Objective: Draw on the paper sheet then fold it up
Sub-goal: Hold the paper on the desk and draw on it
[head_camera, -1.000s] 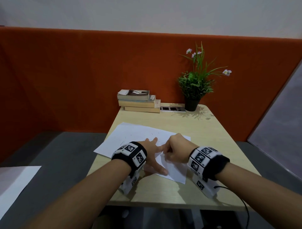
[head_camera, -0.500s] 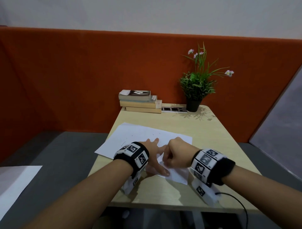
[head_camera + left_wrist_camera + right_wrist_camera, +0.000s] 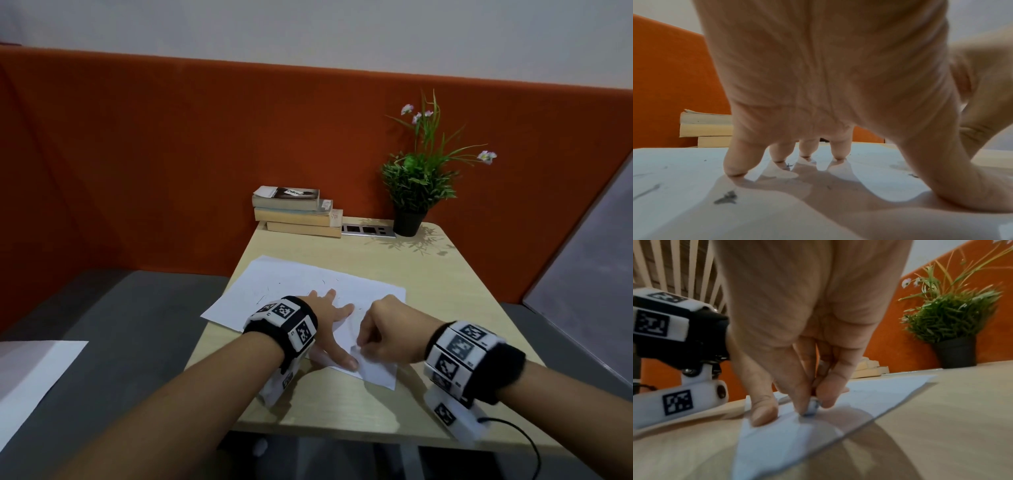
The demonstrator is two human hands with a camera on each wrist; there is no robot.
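A: Head view: light wood table (image 3: 442, 294), orange partition behind, grey floor left of left hand (image 3: 325, 320). That hand lies flat, fingers (image 3: 740, 162) spread, pressing paper sheet (image 3: 308, 281).

B: Right hand (image 3: 387, 334)?

A: Just right of it, curled, pinching a small drawing tool (image 3: 813, 407), tip on the sheet. Tool blurred, mostly hidden; kind unclear.

B: Count?

A: Beyond the hands: three stacked books (image 3: 296, 212), one potted plant (image 3: 421, 178). Second white sheet (image 3: 30, 370), far left, cut off.
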